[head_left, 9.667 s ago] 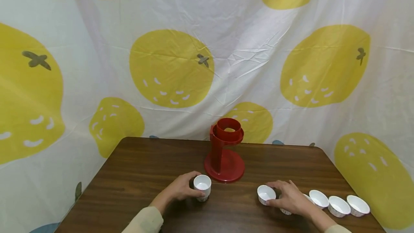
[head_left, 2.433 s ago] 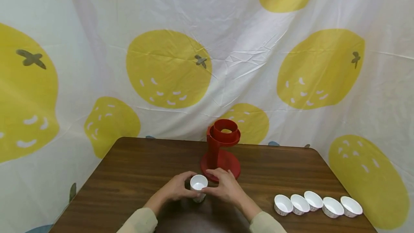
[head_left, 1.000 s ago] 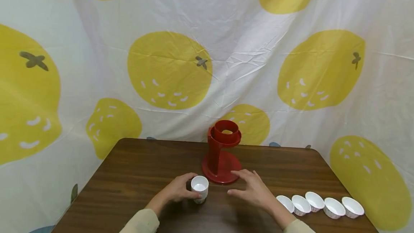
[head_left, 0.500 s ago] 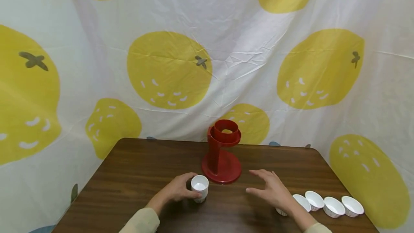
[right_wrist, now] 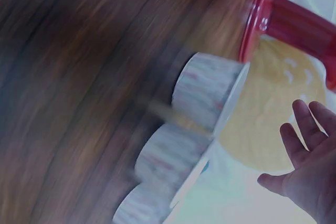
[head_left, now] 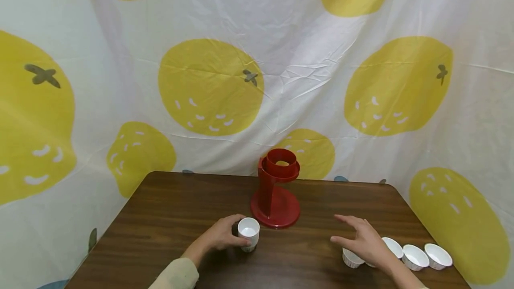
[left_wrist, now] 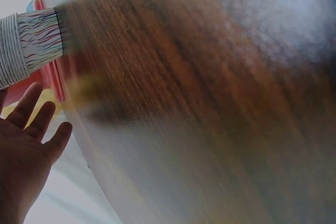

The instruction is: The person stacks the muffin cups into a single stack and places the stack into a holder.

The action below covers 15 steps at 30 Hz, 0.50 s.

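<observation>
My left hand grips a nested stack of paper baking cups between thumb and fingers, upright near the table's middle. Seen from the left wrist, the stack shows many layered rims and coloured wavy lines on its side; the outer fingers spread away from it. My right hand holds nothing, thumb and fingers apart, over the left part of a row of single white baking cups. The right wrist view shows the cups beside each other, the right hand apart from them.
Behind the hands stands a red stand with a round base and a raised ring on its post. The brown wood-grain table ends at a white cloth printed with yellow lemons.
The baking cup my right hand held earlier is gone from it. From beside the stack, that hand has moved right to the row, spread open. My left hand stays on the stack.
</observation>
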Tool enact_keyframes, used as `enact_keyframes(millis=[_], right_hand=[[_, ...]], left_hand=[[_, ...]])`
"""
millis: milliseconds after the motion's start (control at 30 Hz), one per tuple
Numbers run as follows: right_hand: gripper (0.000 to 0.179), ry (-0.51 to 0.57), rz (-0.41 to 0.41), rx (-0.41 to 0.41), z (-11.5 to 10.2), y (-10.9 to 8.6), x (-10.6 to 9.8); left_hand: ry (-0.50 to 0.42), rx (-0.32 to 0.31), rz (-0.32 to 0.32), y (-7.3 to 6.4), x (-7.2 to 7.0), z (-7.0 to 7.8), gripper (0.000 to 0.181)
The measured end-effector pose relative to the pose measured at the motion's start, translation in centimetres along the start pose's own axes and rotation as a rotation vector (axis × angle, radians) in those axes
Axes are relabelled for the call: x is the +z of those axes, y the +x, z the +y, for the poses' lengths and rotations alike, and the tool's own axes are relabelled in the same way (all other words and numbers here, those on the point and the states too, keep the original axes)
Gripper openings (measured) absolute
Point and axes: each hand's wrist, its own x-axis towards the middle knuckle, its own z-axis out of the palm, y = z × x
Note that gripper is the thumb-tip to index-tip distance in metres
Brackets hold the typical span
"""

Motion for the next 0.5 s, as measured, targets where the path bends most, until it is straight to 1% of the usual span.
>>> enact_keyframes(millis=[100,200,333,500], right_hand=[[0.064,0.004,-0.032,0.034,0.7,-0.5,-0.9],[0.064,-0.018,-0.046,0.055,1.4,-1.0,-1.5],[0.063,-0.067,-0.037,0.064,2.2,-1.7,-1.8],[0.063,-0.056,-0.047,0.068,3.2,-2.2,-1.9]], left_hand=[[-0.001,-0.002,-0.006,0.0,0.0,0.1,0.063],[-0.002,-0.004,-0.01,0.0,0.0,0.1,0.063],[0.0,-0.001,-0.012,0.0,0.0,0.1,0.064],[0.007,0.005,-0.009,0.0,-0.1,0.1,0.065]])
